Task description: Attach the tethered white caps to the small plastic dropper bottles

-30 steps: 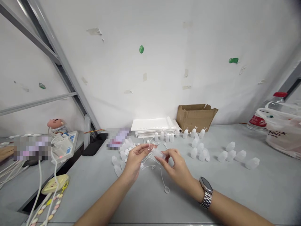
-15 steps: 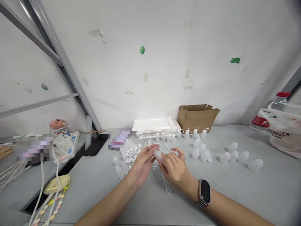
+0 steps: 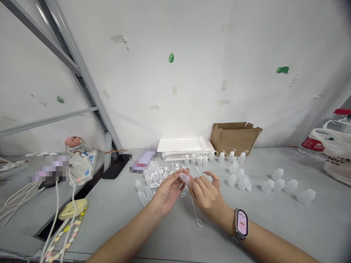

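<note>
Between my two hands is a small translucent plastic bottle (image 3: pixel 185 178), lying tilted. My left hand (image 3: pixel 168 190) has its fingertips closed at the bottle's upper left end; what they pinch there is partly hidden. My right hand (image 3: pixel 204 190) grips the bottle's body from the right, its index finger and thumb on it and another finger raised. A white strap with a ring (image 3: pixel 199 222) lies on the table below my right hand. Left of my left hand is a pile of white caps (image 3: pixel 157 178), with several clear bottles (image 3: pixel 143 198) beside it.
Capped bottles (image 3: pixel 205 161) stand in a row before a stack of white envelopes (image 3: pixel 183 148) and a cardboard box (image 3: pixel 236 137). Uncapped bottles (image 3: pixel 290 186) lie at the right. A plastic bag (image 3: pixel 337 160), a phone (image 3: pixel 116 167) and a power strip (image 3: pixel 87 169) edge the table.
The view has swung slightly left, so everything appears further right. My hands keep hold of the bottle, nearly in the same place. The watch screen has lit up.
</note>
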Available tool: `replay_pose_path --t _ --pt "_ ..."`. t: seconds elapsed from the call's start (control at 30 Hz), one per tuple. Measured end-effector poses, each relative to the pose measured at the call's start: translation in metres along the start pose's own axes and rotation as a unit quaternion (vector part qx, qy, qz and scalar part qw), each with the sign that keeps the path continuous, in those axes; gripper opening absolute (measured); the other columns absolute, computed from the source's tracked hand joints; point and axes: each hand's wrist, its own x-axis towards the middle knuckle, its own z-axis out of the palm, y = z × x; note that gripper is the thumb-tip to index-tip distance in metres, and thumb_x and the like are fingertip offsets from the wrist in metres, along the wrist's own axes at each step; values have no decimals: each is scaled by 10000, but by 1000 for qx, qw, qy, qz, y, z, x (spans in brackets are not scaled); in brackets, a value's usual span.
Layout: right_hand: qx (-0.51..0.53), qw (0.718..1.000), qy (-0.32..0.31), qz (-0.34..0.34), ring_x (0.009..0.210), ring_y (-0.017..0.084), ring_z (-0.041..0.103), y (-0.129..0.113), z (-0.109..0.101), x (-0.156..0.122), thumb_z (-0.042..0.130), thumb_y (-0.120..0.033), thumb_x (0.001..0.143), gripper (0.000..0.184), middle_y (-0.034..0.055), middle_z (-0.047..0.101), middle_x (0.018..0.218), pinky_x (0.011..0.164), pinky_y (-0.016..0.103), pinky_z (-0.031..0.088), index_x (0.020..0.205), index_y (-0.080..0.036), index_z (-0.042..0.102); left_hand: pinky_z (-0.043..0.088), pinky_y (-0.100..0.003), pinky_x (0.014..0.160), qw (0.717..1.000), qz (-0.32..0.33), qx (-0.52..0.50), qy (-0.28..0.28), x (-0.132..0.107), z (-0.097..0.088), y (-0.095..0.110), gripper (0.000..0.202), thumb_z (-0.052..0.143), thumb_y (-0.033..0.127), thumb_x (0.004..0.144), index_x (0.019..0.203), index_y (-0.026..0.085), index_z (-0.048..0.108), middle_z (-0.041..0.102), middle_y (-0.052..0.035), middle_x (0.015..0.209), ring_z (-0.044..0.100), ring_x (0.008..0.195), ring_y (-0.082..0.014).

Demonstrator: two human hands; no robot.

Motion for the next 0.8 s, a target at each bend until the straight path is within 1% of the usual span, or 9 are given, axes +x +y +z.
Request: replay_pose_path --t 0.1,0.27,0.43,0.53,0.6,0.67,0.7,0.77,0.8 --pt "-1 1000 9 -2 566 112 460 0 -1 -1 469 -71 812 93 -24 531 565 847 382 330 828 -142 526 407 -266 830 1000 -18 -20 -11 -1 2 -2 81 634 197 716 785 172 670 670 -68 982 579 928 -148" --pt "6 1000 12 3 550 128 459 -1 -3 2 470 -65 809 95 -17 534 548 814 388 346 828 -151 506 405 -281 850 999 -11 -18 -42 -1 1 -4 72 624 217 728 782 196 667 654 -48 1037 570 960 -147" --pt "38 999 23 27 530 132 443 -3 -2 5 436 -63 820 129 -18 524 544 799 397 349 784 -176 487 375 -297 914 999 4 -9 -41 0 0 -7 120 640 227 714 826 194 669 645 -52 1060 516 1075 -171" --pt "65 996 27 47 535 129 446 -6 -2 5 447 -69 819 125 -14 516 545 788 395 354 757 -170 491 366 -318 932 999 17 2 -41 0 0 -9 124 630 226 725 835 186 671 639 -67 1075 504 1098 -186" --pt "97 992 25 75 525 122 442 -8 -2 5 456 -83 821 121 -19 496 534 783 392 358 738 -160 499 353 -328 950 999 26 16 -44 -1 -1 -10 138 628 233 728 846 178 673 641 -78 1070 505 1099 -194" --pt "148 982 12 114 502 111 427 -9 -3 5 453 -113 834 135 -25 482 531 783 394 362 716 -154 504 339 -334 969 998 31 32 -52 -2 -1 -12 155 624 247 733 857 169 674 642 -87 1072 505 1101 -199" --pt "181 973 -3 143 499 108 425 -9 -3 5 451 -142 843 155 -23 483 535 773 387 371 697 -156 502 333 -336 978 997 35 39 -56 -3 -1 -12 165 620 255 737 865 166 674 639 -89 1080 503 1104 -201" --pt "256 939 -47 225 529 122 450 -8 -4 7 460 -228 851 205 -7 507 557 702 347 404 659 -165 496 327 -338 988 996 42 50 -59 -3 -1 -12 183 613 266 743 881 162 674 631 -90 1099 500 1111 -204" --pt "295 913 -73 273 554 134 470 -7 -4 8 473 -277 844 227 3 523 570 652 322 414 645 -170 496 328 -340 989 996 45 55 -57 -3 -1 -12 192 611 270 744 890 162 673 629 -89 1105 499 1113 -207"
